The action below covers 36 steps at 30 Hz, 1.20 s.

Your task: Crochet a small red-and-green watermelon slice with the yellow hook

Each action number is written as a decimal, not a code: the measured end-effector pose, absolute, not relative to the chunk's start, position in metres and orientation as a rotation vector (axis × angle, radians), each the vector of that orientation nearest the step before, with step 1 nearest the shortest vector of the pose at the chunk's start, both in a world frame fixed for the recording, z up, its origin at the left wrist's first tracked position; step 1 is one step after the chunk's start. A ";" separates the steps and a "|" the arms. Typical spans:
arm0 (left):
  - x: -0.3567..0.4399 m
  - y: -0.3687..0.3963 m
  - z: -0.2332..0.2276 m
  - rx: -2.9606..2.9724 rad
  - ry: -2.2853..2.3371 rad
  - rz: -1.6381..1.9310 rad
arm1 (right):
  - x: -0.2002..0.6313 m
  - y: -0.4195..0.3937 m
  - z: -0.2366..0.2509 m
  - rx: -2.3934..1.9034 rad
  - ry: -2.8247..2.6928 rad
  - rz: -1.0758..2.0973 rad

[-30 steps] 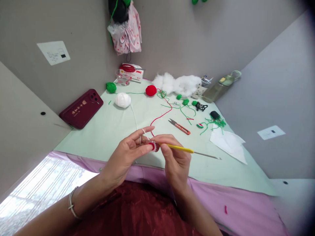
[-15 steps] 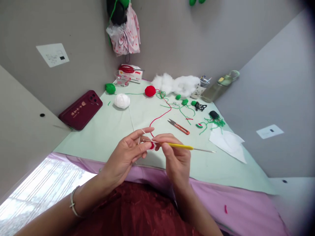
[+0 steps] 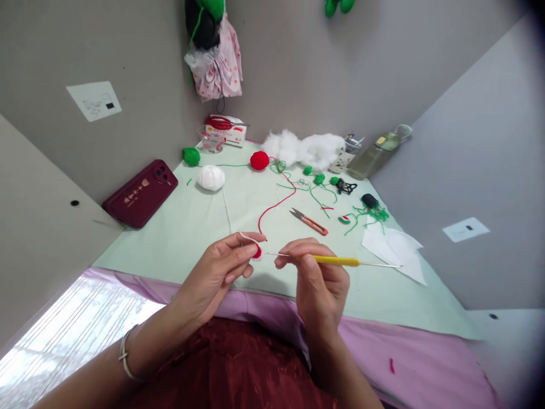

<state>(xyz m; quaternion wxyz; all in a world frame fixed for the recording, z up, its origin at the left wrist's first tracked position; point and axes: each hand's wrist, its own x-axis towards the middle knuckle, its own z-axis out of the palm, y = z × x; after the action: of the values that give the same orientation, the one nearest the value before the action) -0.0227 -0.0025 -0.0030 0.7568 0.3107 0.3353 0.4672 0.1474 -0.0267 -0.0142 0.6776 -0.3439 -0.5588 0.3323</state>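
Observation:
Between thumb and fingers, my left hand (image 3: 225,258) pinches a small red crochet piece (image 3: 258,251) with a white edge. White yarn loops over its index finger. My right hand (image 3: 321,278) grips a yellow-handled crochet hook (image 3: 336,261), its thin tip pointing left, just apart from the piece. A red strand (image 3: 272,207) runs from the piece back to the red yarn ball (image 3: 259,161). The white yarn ball (image 3: 212,178) lies behind my left hand, its strand leading down to that hand.
Orange thread snips (image 3: 309,221) lie beyond my right hand. A dark red phone (image 3: 140,194) leans at the left. White stuffing (image 3: 302,149), a pen cup (image 3: 343,156) and a bottle (image 3: 378,152) stand at the back. Green yarn scraps (image 3: 374,213) and white sheets (image 3: 395,250) are at the right.
My right hand has moved right with the crochet hook, drawing its tip out of the crochet piece. My left index finger has lowered, and the white yarn on it hangs looser.

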 end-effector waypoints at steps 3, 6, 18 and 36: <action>-0.022 -0.002 -0.002 0.664 0.720 1.026 | 0.146 -0.026 -0.016 -0.788 -1.262 0.722; -0.021 -0.002 0.000 0.683 0.717 1.029 | 0.146 -0.025 -0.017 -0.808 -1.259 0.717; -0.021 -0.003 0.000 0.706 0.774 1.025 | 0.147 -0.026 -0.016 -0.814 -1.266 0.740; -0.017 -0.005 0.003 0.712 0.787 1.008 | 0.151 -0.029 -0.010 -0.784 -1.289 0.708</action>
<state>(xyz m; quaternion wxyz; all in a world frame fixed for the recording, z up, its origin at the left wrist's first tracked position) -0.0173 -0.0053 0.0032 0.7440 0.3251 0.3593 0.4601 0.1514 -0.0288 -0.0104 0.6722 -0.3482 -0.5726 0.3146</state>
